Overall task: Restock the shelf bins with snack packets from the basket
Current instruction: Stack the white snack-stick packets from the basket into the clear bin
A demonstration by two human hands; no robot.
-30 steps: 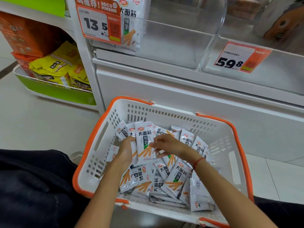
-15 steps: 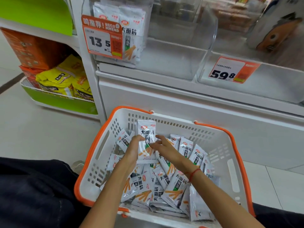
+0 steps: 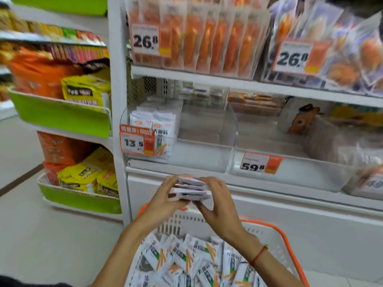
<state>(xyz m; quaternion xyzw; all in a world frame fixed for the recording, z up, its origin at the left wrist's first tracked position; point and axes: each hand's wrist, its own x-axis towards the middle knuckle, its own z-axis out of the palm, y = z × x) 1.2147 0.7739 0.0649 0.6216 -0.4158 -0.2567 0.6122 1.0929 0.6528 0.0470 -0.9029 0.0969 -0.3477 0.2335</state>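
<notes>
Holding a small stack of snack packets [image 3: 190, 188] between both hands, left hand [image 3: 163, 200] and right hand [image 3: 217, 206] curled round its ends, raised above the basket [image 3: 275, 237] of loose packets. Mid-carry, likely; next, lifting into the clear bin [image 3: 207, 139], partly stocked at left. White shop shelving, price tags, pale tiled floor [image 3: 41, 235].
</notes>
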